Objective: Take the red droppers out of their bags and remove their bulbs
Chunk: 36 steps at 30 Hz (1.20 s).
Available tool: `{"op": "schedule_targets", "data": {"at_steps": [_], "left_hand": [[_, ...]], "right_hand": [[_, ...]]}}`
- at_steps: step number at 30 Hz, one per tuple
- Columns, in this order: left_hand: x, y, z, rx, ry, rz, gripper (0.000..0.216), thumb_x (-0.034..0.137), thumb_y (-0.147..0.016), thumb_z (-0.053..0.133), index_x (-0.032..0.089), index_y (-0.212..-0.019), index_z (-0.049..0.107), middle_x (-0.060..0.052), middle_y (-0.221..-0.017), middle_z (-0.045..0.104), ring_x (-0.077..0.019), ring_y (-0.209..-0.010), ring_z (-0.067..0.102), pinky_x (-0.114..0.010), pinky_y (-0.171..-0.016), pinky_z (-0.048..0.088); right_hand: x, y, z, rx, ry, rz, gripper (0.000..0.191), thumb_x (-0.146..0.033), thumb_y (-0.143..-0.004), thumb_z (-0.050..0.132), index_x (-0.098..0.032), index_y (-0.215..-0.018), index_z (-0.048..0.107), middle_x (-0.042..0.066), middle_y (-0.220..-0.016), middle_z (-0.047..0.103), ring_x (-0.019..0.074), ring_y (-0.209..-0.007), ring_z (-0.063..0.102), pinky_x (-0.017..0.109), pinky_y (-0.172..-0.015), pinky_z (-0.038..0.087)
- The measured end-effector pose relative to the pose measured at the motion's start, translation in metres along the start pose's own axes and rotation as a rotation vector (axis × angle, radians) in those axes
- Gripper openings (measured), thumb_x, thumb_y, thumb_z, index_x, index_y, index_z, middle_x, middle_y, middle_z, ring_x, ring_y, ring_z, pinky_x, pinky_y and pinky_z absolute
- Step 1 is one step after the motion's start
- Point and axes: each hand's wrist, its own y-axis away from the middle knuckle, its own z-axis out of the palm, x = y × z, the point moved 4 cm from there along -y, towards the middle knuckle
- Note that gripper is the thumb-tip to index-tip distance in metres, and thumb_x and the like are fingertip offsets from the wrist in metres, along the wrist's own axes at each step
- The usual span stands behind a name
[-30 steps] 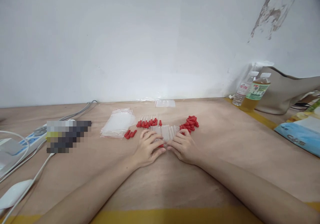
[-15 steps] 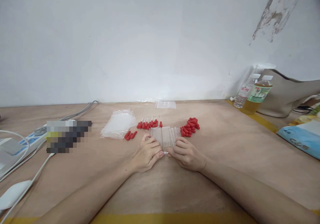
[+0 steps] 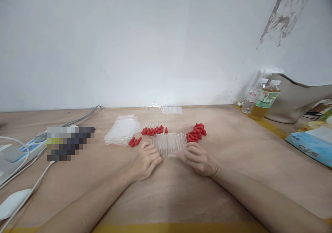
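Note:
A row of clear dropper tubes [image 3: 166, 143] lies side by side on the table between my hands. One single tube [image 3: 171, 155] lies crosswise at the near end of the row, with the fingertips of my right hand [image 3: 199, 159] pinched at its right end. My left hand [image 3: 147, 162] rests left of the row, fingers curled and thumb against them, with nothing visible in it. Behind the row are droppers with red rubber bulbs [image 3: 153, 131]. More loose red bulbs [image 3: 197, 132] are heaped beyond my right hand, and a few red bulbs [image 3: 135, 142] lie beyond my left.
Clear zip bags [image 3: 121, 131] are stacked at the left, and another bag [image 3: 171, 110] lies near the wall. A power strip [image 3: 33, 146] and cables are far left. Two bottles [image 3: 266, 99], a grey bag [image 3: 293, 99] and a blue tissue pack [image 3: 308, 148] stand right.
My left hand has let go of the crosswise tube and moved left, away from it. My right hand stays by the tube, its fingers slightly loosened, and the tube sits closer to the row.

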Motion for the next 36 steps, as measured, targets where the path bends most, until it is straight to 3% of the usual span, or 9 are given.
{"op": "schedule_targets", "data": {"at_steps": [3,5,8,12,18,23,30,36], "left_hand": [[-0.033,0.007,-0.023,0.135,-0.018,-0.295,0.034,0.027,-0.089,0.022,0.017,-0.062,0.039,0.0,-0.062,0.045,-0.0144,-0.062,0.043,-0.031,-0.064,0.033],[-0.053,0.011,-0.04,0.199,-0.016,-0.464,0.032,0.026,-0.089,0.021,0.019,-0.068,0.044,-0.001,-0.069,0.048,-0.0159,-0.067,0.047,-0.03,-0.065,0.035],[-0.075,0.015,-0.051,0.22,-0.071,-0.614,0.026,0.025,-0.085,0.026,0.021,-0.085,0.052,-0.004,-0.084,0.052,-0.0185,-0.078,0.052,-0.031,-0.071,0.038],[-0.093,0.022,-0.043,0.219,-0.124,-0.717,0.025,0.028,-0.079,0.038,0.02,-0.1,0.048,-0.005,-0.087,0.055,-0.019,-0.073,0.055,-0.03,-0.064,0.04],[-0.106,0.024,-0.028,0.129,-0.2,-0.711,0.018,0.035,-0.077,0.043,0.019,-0.08,0.048,-0.003,-0.073,0.055,-0.0172,-0.064,0.053,-0.027,-0.057,0.038],[-0.097,0.021,-0.036,0.239,-0.248,-0.7,0.023,0.04,-0.078,0.043,0.019,-0.079,0.051,-0.004,-0.081,0.054,-0.0171,-0.071,0.055,-0.027,-0.062,0.039],[-0.074,0.013,-0.04,0.29,-0.248,-0.626,0.024,0.041,-0.08,0.042,0.02,-0.079,0.054,-0.001,-0.082,0.052,-0.0133,-0.062,0.052,-0.026,-0.061,0.038],[-0.071,-0.012,-0.029,0.187,-0.332,-0.438,0.02,0.036,-0.078,0.046,0.019,-0.082,0.056,-0.005,-0.082,0.054,-0.0206,-0.081,0.052,-0.031,-0.072,0.039]], "right_hand": [[0.019,0.006,0.001,0.058,0.1,0.329,0.024,-0.015,-0.082,0.046,-0.015,-0.102,0.058,0.001,-0.061,0.052,0.0133,-0.065,0.042,0.032,-0.07,0.036],[0.028,0.01,0.005,0.026,0.155,0.523,0.025,-0.016,-0.082,0.046,-0.015,-0.103,0.058,0.003,-0.065,0.054,0.0141,-0.067,0.044,0.031,-0.068,0.033],[0.034,0.012,0.014,-0.055,0.167,0.666,0.028,-0.016,-0.083,0.041,-0.016,-0.105,0.057,0.004,-0.071,0.057,0.0152,-0.072,0.047,0.03,-0.068,0.03],[0.039,0.016,0.019,-0.065,0.127,0.762,0.018,-0.016,-0.08,0.041,-0.016,-0.086,0.059,0.004,-0.072,0.059,0.0149,-0.07,0.05,0.029,-0.069,0.029],[0.044,0.022,0.027,-0.058,0.141,0.724,0.013,-0.016,-0.078,0.044,-0.016,-0.071,0.055,0.001,-0.063,0.058,0.0134,-0.066,0.049,0.028,-0.069,0.026],[0.042,0.019,0.034,-0.066,0.178,0.636,0.016,-0.016,-0.079,0.045,-0.016,-0.071,0.058,0.002,-0.062,0.058,0.013,-0.066,0.047,0.028,-0.067,0.025],[0.032,0.008,0.031,-0.178,0.119,0.55,0.021,-0.035,-0.08,0.05,-0.018,-0.082,0.063,0.004,-0.07,0.06,0.0154,-0.072,0.046,0.032,-0.07,0.024],[0.028,0.006,0.028,-0.291,0.038,0.563,0.035,-0.048,-0.078,0.048,-0.018,-0.093,0.06,0.006,-0.08,0.058,0.0171,-0.078,0.044,0.033,-0.072,0.024]]}}
